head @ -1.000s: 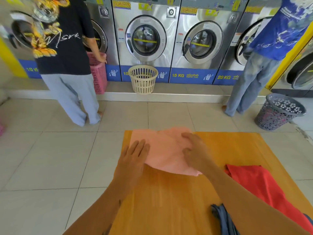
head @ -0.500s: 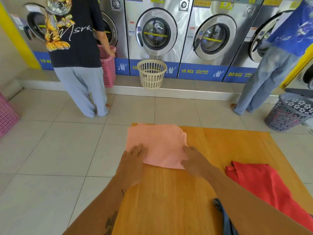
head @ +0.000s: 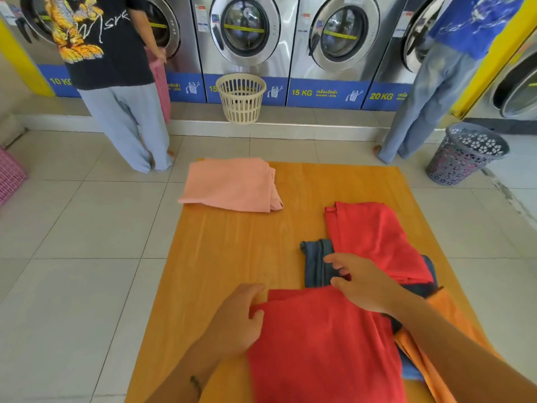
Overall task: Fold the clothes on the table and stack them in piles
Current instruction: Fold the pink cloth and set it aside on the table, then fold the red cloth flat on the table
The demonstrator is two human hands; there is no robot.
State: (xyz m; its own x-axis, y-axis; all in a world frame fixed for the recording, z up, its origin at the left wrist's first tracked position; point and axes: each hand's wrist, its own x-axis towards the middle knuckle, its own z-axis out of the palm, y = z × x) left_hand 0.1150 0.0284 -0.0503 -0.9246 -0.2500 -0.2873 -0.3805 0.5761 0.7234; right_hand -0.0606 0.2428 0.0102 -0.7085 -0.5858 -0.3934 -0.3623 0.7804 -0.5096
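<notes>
A folded pink cloth point(head: 232, 184) lies at the far left corner of the orange wooden table point(head: 232, 257). A red garment point(head: 325, 338) is spread at the near middle, and another stretch of red cloth point(head: 372, 239) lies to the right. My left hand point(head: 235, 318) pinches the near garment's left corner. My right hand point(head: 360, 283) rests on its top edge, fingers curled at the fabric; whether it grips is unclear. A dark blue garment point(head: 316, 263) and an orange one point(head: 438, 312) lie under the red cloth.
A cream basket point(head: 241, 97) stands before the row of washing machines point(head: 247, 33). A grey basket point(head: 465, 154) sits at the right and a pink one point(head: 10, 173) at the left edge. Two persons point(head: 116, 68) point(head: 441, 68) stand at the machines.
Both hands have left the folded pink cloth and come back to the near red garment. The view has tilted down, so more of the clothes pile shows.
</notes>
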